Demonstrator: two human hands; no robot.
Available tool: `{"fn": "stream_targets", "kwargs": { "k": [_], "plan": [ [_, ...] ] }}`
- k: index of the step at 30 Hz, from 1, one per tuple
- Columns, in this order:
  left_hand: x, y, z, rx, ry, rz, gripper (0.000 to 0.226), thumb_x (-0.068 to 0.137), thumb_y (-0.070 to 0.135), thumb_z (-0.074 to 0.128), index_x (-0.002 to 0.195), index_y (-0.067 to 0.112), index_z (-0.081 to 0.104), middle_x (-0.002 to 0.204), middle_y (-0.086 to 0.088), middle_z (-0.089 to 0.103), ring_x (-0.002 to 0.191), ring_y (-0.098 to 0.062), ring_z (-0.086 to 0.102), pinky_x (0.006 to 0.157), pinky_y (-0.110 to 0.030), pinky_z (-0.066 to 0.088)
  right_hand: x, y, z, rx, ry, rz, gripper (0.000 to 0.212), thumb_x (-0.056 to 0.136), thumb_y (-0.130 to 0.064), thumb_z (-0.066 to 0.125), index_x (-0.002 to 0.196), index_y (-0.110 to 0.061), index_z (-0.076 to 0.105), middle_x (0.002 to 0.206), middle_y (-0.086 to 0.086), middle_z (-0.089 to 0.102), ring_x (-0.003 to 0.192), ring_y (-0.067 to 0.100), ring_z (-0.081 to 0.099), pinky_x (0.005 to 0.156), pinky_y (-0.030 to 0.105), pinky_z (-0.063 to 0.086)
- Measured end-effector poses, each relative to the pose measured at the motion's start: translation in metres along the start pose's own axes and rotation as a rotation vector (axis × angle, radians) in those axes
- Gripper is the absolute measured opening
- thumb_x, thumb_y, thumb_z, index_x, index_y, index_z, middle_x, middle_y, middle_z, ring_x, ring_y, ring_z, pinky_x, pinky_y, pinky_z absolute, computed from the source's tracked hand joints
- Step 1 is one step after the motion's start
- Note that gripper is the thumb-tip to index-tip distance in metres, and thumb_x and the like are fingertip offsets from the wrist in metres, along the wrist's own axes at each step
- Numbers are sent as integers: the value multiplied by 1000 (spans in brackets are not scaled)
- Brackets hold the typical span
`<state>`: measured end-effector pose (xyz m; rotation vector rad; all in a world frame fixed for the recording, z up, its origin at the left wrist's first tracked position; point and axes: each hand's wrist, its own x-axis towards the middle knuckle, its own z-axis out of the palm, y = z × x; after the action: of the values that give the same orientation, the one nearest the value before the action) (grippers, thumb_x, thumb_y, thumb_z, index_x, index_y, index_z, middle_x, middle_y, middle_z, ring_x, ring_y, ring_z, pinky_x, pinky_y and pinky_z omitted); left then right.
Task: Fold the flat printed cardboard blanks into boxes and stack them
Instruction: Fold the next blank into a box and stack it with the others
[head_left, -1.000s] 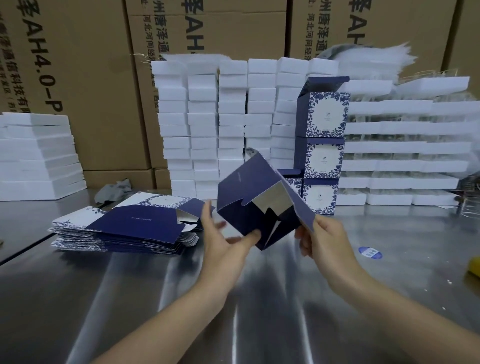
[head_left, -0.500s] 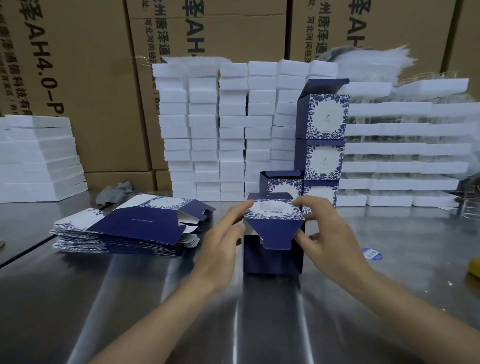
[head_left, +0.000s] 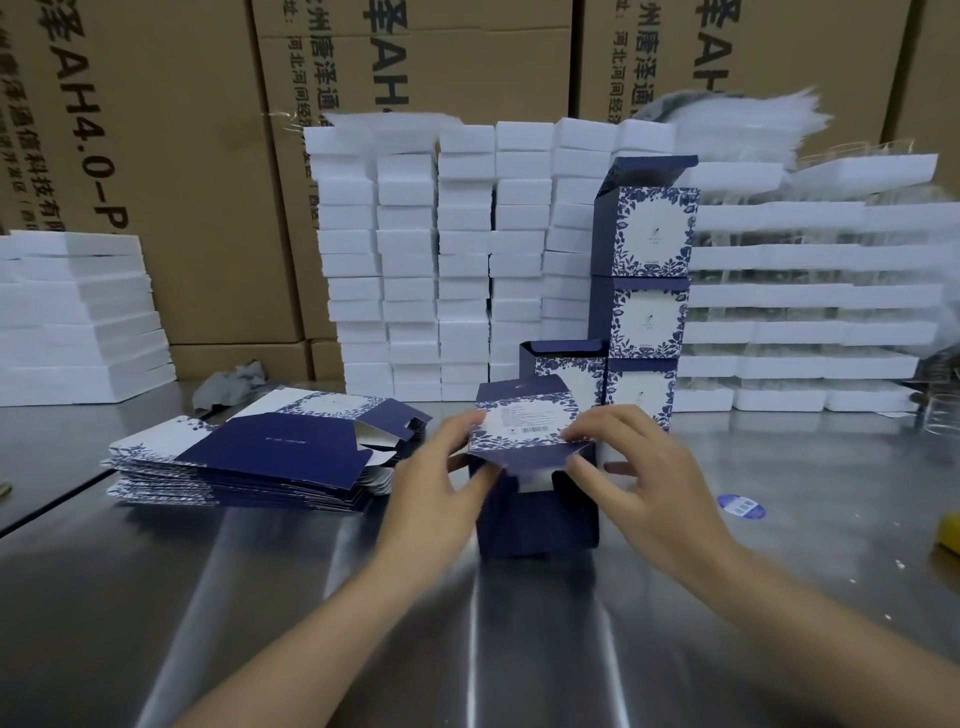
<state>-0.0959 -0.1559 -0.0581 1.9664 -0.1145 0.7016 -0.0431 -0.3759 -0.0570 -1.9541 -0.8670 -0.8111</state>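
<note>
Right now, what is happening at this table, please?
A person is folding a navy printed box that stands on the steel table. The left hand and the right hand both hold its patterned upper flap, which is bent over but not yet tucked in. To the left lies a pile of flat blanks. Behind, folded boxes stand stacked in a column, with one more at its foot.

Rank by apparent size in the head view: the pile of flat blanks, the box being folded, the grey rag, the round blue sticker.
1. pile of flat blanks
2. box being folded
3. grey rag
4. round blue sticker
The rag lies farther back, so its true size is unsure.
</note>
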Motion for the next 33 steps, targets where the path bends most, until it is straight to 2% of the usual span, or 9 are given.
{"fn": "stream_targets", "kwargs": {
  "k": [4, 7, 12, 16, 19, 22, 25, 30, 33],
  "plan": [
    [13, -3, -10, -479, 176, -278, 40, 102, -8, 57, 135, 13, 67, 115, -5, 78, 97, -19, 74, 79, -31, 61, -5, -8, 13, 261, -28, -30, 56, 92, -22, 79, 141, -38, 57, 137, -15, 60, 131, 15, 61, 97, 31, 60],
    [14, -6, -9, -612, 284, -368, 32, 102, -4, 60, 132, 6, 69, 119, -14, 76, 105, -29, 73, 79, -46, 66, -9, -18, 23, 323, 9, 50, 77, 86, -36, 81, 153, -39, 43, 148, -18, 51, 142, 12, 51, 114, 27, 44],
    [12, -1, 2, -909, 415, -535, 22, 100, 1, 63, 120, 2, 73, 105, -11, 82, 102, -26, 78, 65, -31, 65, -16, -34, 35, 499, 27, 460, 107, 68, -57, 86, 159, -41, 31, 155, -27, 41, 134, -12, 49, 109, 20, 46],
    [7, 6, 13, -1117, 311, -584, 32, 100, 2, 64, 132, 0, 66, 120, -17, 77, 113, -29, 74, 68, -29, 65, -22, -44, 43, 695, -342, 694, 66, 73, -64, 88, 117, -15, 75, 103, 3, 79, 87, 13, 77, 73, 26, 58],
    [-3, 9, 22, -945, 204, -629, 22, 96, 12, 72, 114, -1, 73, 101, -14, 80, 85, -21, 77, 69, -31, 62, -30, -50, 47, 758, -390, 698, 46, 87, -57, 71, 85, -11, 76, 72, 9, 72, 65, 19, 69, 58, 24, 51],
    [-10, 8, 29, -813, 82, -613, 25, 98, 26, 72, 98, 2, 75, 75, -10, 71, 69, -19, 70, 79, -36, 52, -26, -50, 46, 846, -226, 712, 39, 101, -40, 65, 74, -12, 74, 63, 10, 62, 55, 19, 62, 51, 24, 46],
    [-15, 13, 30, -818, -85, -568, 29, 103, 37, 64, 105, 15, 83, 98, -5, 80, 101, -16, 77, 102, -34, 49, -20, -43, 42, 910, -126, 742, 43, 102, -29, 62, 63, -16, 70, 57, 7, 54, 49, 16, 53, 50, 23, 44],
    [-21, 19, 35, -608, -164, -441, 64, 112, 43, 38, 62, 15, 65, 66, -11, 67, 68, -21, 73, 69, -31, 62, -20, -38, 40, 971, -207, 747, 37, 92, -40, 71, 67, -13, 68, 57, 4, 49, 51, 16, 48, 54, 24, 44],
    [-22, 19, 34, -443, -200, -374, 70, 112, 41, 28, 53, 20, 60, 60, -10, 66, 64, -21, 73, 70, -24, 60, -21, -36, 39, 958, -259, 776, 39, 86, -48, 73, 69, -14, 67, 59, 5, 50, 53, 17, 49, 56, 24, 45]
  ]
}}
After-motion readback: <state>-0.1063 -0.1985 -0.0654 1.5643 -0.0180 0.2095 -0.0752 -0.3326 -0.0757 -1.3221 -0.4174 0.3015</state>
